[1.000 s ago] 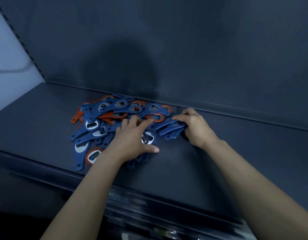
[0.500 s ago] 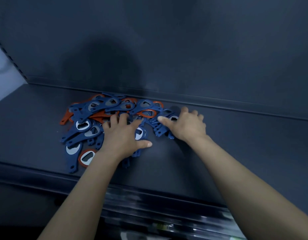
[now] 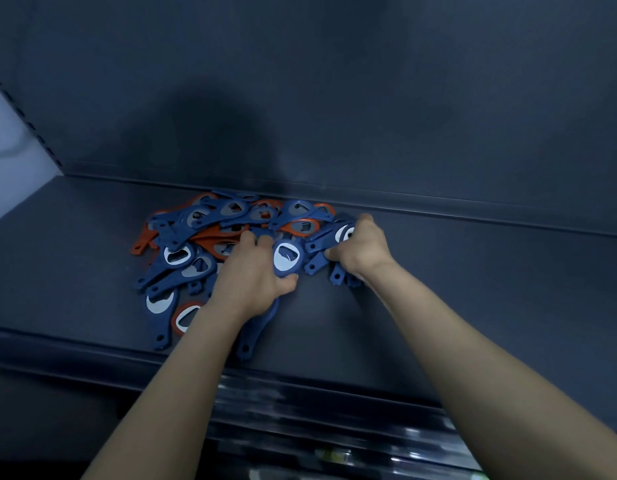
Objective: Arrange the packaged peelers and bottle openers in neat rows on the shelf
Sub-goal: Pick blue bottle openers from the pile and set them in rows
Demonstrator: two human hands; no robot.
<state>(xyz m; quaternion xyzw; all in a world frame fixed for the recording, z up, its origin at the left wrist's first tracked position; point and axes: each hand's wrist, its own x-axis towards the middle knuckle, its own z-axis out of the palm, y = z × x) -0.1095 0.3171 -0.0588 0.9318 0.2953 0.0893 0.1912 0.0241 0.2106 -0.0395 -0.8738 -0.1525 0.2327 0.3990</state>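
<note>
Nearest you, the glossy front rail (image 3: 317,410) of the shelving is blurred. Just behind it runs the dark shelf (image 3: 456,306), and both your forearms reach in over its front edge.

Your left hand (image 3: 251,275) sits at the near right side of the heap. Its fingers (image 3: 246,239) are curled over the top of a blue bottle opener (image 3: 288,259) and the thumb is tucked under the head, so you are grasping it. The metal-ringed head shows just right of your palm. A blue handle pokes out below your wrist toward the shelf edge; I cannot tell whether it belongs to the same opener.

Your right hand (image 3: 364,249), close beside the left, has its fingers (image 3: 335,252) clenched around a small bundle of blue openers (image 3: 322,239), with their handles sticking out left and down.

Behind and left of both hands lies the loose pile of bottle openers (image 3: 196,237), blue and orange, overlapping at all angles and reaching nearly to the shelf's rear edge. An orange handle (image 3: 140,244) sticks out at the far left. Beyond stands the dark back panel (image 3: 335,98).
</note>
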